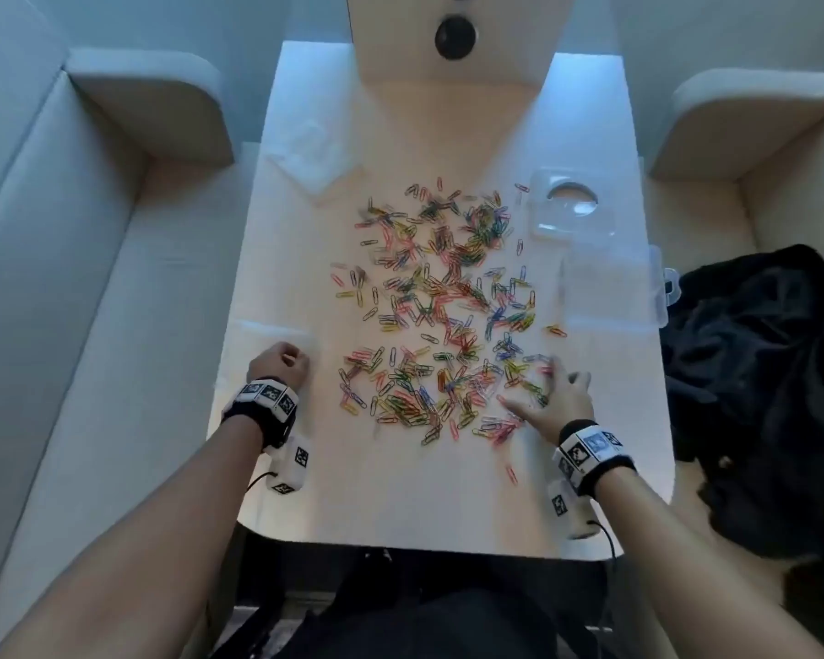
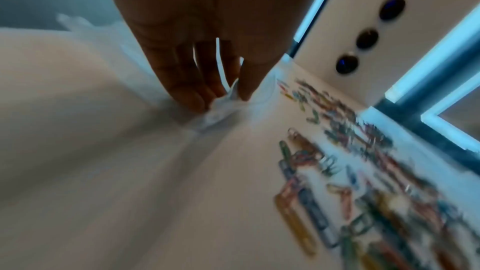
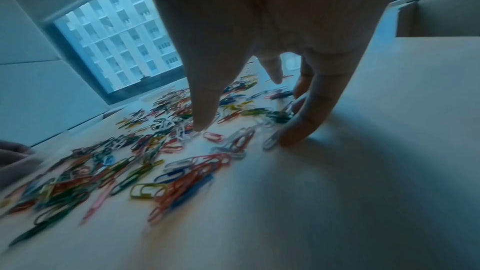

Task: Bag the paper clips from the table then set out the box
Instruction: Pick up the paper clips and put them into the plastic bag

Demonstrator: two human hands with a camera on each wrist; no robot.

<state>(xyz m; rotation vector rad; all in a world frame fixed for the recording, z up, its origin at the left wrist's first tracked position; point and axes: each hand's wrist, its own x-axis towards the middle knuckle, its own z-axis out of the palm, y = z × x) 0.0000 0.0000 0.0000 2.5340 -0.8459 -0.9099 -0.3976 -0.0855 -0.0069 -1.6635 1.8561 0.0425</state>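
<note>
Bare white table (image 1: 400, 497) strip along near edge, passable. Scattered multicoloured wire paper clips (image 1: 441, 306) crowd centre. Clear plastic box (image 1: 610, 292) and clear lid (image 1: 569, 204) block right side; clear plastic bag (image 1: 312, 156) far left.

A white table (image 1: 305, 492) is standing between two pale cushioned benches (image 1: 91, 302), with a panel (image 1: 448, 64) carrying round dark knobs rising at its far end. Cool bluish daylight is coming in through a window (image 3: 116, 38) that is looking out on a tall building, and a heap of black cloth (image 1: 757, 373) is lying on the bench to the right.
</note>
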